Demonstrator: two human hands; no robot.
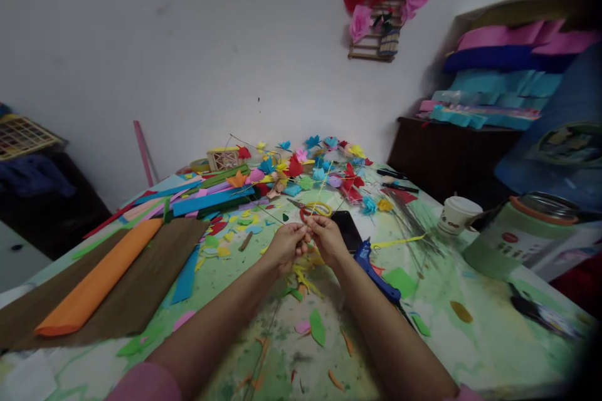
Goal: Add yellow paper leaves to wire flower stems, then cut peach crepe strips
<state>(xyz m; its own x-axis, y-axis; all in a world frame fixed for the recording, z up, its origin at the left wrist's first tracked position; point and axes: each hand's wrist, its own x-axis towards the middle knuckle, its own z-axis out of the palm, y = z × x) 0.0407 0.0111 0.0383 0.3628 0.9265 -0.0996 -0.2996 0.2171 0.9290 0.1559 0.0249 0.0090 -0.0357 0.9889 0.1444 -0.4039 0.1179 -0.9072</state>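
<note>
My left hand (288,247) and my right hand (325,239) meet above the middle of the table, both with fingers pinched together. From the left fingers a thin dark wire (264,208) runs up and to the left. A narrow yellow paper strip (323,187) rises from the right fingertips. Where wire and strip meet is hidden by the fingers. Just beyond lie scissors (320,208) with yellow and red handles. A black phone (347,229) lies behind my right hand, and a blue glue gun (376,270) sits to the right of that wrist.
Colourful paper flowers (294,166) crowd the back. Brown (157,276) and orange crepe paper (101,277) lie left. On the right are loose wires (414,225), a lidded paper cup (458,215), a large green bottle (520,237) and a dark-handled tool (540,313). Paper scraps (317,327) litter the table.
</note>
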